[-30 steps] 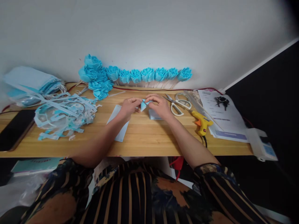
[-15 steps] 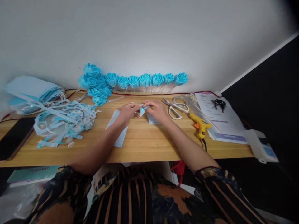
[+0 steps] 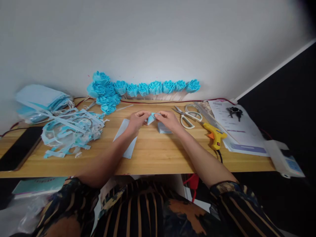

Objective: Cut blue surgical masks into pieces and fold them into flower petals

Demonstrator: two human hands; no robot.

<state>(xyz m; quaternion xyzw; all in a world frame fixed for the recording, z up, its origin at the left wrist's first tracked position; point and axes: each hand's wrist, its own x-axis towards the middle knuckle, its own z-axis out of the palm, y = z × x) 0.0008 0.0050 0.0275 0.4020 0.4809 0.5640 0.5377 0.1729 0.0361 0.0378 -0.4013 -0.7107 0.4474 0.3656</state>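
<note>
A small folded piece of light blue fabric (image 3: 151, 118) is pinched between both hands above the wooden desk. My left hand (image 3: 138, 120) grips its left side with thumb and fingers. On the opposite side, my right hand (image 3: 168, 119) pinches its edge. Below my left wrist lies a flat, light blue strip of fabric (image 3: 130, 148), partly covered by the forearm. Beside my right hand sits a small stack of folded blue pieces (image 3: 164, 129). White-handled scissors (image 3: 187, 118) rest with blades apart just to the right.
Blue fabric flowers (image 3: 155, 88) line the wall, with more heaped (image 3: 105, 93) at their left. Fabric scraps (image 3: 74, 131), face masks (image 3: 40, 97) and a phone (image 3: 21, 148) occupy the left. Rightward lie a yellow glue gun (image 3: 215, 135), papers (image 3: 243, 131) and keys (image 3: 234, 112).
The fingers of my right hand have shifted from over the top of the blue piece to pinching its right edge. The whole view has moved slightly.
</note>
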